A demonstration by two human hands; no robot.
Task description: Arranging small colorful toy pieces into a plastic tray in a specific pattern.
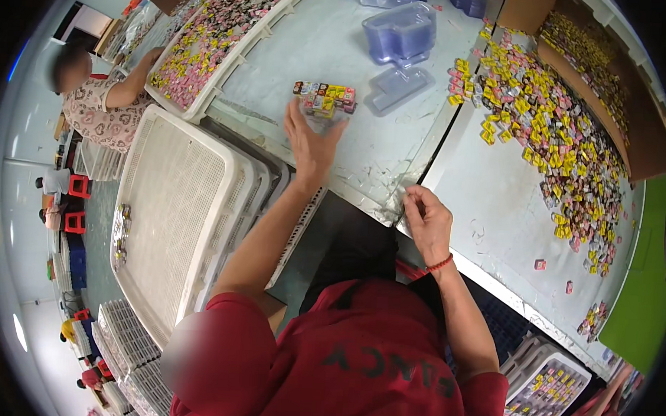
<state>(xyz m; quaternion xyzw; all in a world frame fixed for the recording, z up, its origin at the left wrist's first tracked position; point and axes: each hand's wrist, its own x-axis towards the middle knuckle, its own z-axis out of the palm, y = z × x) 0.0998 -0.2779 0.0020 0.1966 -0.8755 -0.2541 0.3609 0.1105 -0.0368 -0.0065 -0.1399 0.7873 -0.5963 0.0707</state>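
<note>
My left hand (pixel 311 146) reaches over the pale table with thumb and fingers apart, holding nothing. Just beyond its fingertips sits a compact block of small printed boxes (pixel 324 97) in yellow, pink and dark brown, set side by side in rows. Whether the fingertips touch the block I cannot tell. My right hand (pixel 427 221), a red cord at its wrist, is over the near table edge with its fingers curled in. Whatever it pinches, if anything, is too small to make out. Beyond the block lie clear bluish plastic trays (pixel 399 88), one stacked pile and one lying flat.
A wide heap of loose small boxes (pixel 551 143) covers the right table, beside a cardboard box (pixel 642 95). Stacked white mesh trays (pixel 173 208) stand at left. A white bin of small pieces (pixel 205 61) is far left, where another person (pixel 103 109) works.
</note>
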